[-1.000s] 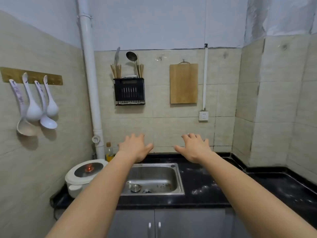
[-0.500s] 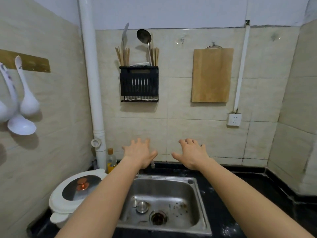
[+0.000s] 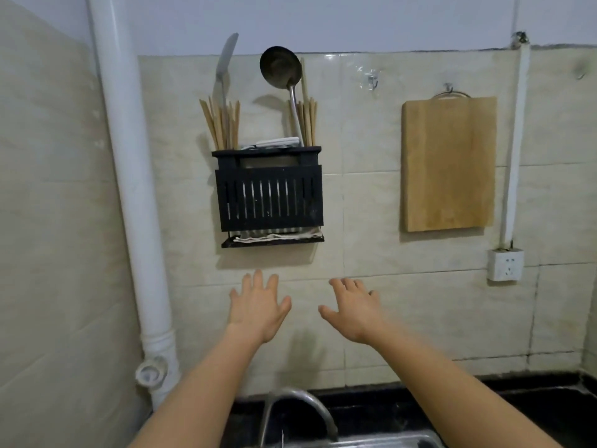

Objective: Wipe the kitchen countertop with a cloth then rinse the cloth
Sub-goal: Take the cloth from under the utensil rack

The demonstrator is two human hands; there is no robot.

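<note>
Head view, hands (image 3: 307, 308) raised nearer rack (image 3: 269, 192)

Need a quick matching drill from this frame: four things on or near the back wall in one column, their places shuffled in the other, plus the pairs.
Things:
1. cutting board
2. ladle
3. cloth
4. socket

Places:
A. on the bottom shelf of the black rack
B. at the lower end of the white cable cover
C. hanging from a wall hook, right of the rack
D. standing in the top of the rack, bowl up

Pairs: 1-C, 2-D, 3-A, 4-B
</note>
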